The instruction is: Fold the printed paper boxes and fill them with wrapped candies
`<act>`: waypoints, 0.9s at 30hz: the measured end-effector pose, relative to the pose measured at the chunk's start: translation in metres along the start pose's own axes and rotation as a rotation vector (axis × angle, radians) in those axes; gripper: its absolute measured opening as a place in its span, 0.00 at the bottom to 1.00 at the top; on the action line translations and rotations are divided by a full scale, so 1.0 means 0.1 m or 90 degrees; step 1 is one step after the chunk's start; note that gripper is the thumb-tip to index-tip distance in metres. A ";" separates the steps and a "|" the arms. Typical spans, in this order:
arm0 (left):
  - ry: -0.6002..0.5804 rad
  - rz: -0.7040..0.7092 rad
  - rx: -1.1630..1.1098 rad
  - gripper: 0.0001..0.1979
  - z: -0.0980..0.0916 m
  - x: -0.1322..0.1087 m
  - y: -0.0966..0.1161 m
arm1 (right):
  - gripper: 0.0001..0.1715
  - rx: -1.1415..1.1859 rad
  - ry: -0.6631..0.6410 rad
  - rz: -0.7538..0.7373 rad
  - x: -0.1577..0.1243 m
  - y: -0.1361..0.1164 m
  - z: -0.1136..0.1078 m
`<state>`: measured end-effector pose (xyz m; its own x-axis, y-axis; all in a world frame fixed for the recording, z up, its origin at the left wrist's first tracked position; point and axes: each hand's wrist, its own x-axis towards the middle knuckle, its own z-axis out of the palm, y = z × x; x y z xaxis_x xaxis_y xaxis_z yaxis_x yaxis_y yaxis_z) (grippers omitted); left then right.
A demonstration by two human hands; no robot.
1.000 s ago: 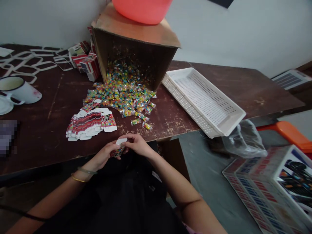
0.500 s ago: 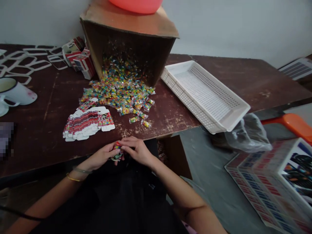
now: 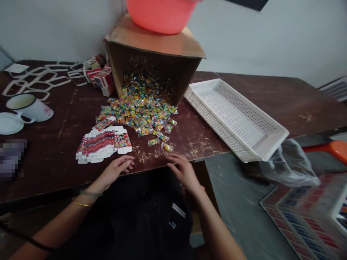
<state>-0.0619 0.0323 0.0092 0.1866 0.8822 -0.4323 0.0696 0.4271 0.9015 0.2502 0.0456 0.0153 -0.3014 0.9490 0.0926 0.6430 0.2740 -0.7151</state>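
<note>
My left hand (image 3: 118,169) rests at the table's front edge with its fingers loosely bent and apart, and I see nothing in it. Just beyond it lies a fanned stack of flat red-and-white candy boxes (image 3: 100,144). My right hand (image 3: 184,172) is above the table edge on the other side, thumb and fingers apart, holding nothing visible. Closest to its fingertips is a small wrapped candy (image 3: 166,146). Behind it, a heap of colourful wrapped candies (image 3: 141,112) spills from a cardboard box (image 3: 159,47) lying on its side.
A pink basin (image 3: 162,18) sits on the cardboard box. To the right, a white perforated tray (image 3: 238,119) overhangs the table edge near a clear plastic bag (image 3: 292,164). An enamel mug (image 3: 40,110) stands at left. Below my right hand is an open carton (image 3: 202,180).
The small red candy box that both hands held is no longer in them. My hands have moved apart, the right one out to the right. The view has shifted slightly.
</note>
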 end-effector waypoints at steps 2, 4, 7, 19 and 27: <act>0.046 -0.009 -0.023 0.18 -0.10 -0.03 0.00 | 0.16 0.015 -0.089 -0.163 0.52 -0.21 0.49; 0.052 -0.024 -0.043 0.19 -0.15 -0.10 0.00 | 0.22 -0.056 -0.154 -0.288 1.06 -0.43 0.94; 0.027 -0.046 -0.038 0.19 -0.21 -0.23 -0.02 | 0.30 -0.243 -0.243 -0.384 1.66 -0.66 1.33; 0.027 -0.089 -0.364 0.16 -0.13 -0.09 -0.12 | 0.15 -0.074 -0.094 -0.423 0.58 -0.85 1.07; 0.035 -0.098 -0.265 0.15 0.37 -0.18 -0.19 | 0.07 0.211 -0.099 -0.147 0.45 -0.86 0.97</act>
<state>-0.0304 0.0007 0.0005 0.1511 0.8069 -0.5711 -0.3105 0.5872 0.7475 0.1131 0.0495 0.0133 -0.5293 0.8272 0.1886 0.2927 0.3867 -0.8745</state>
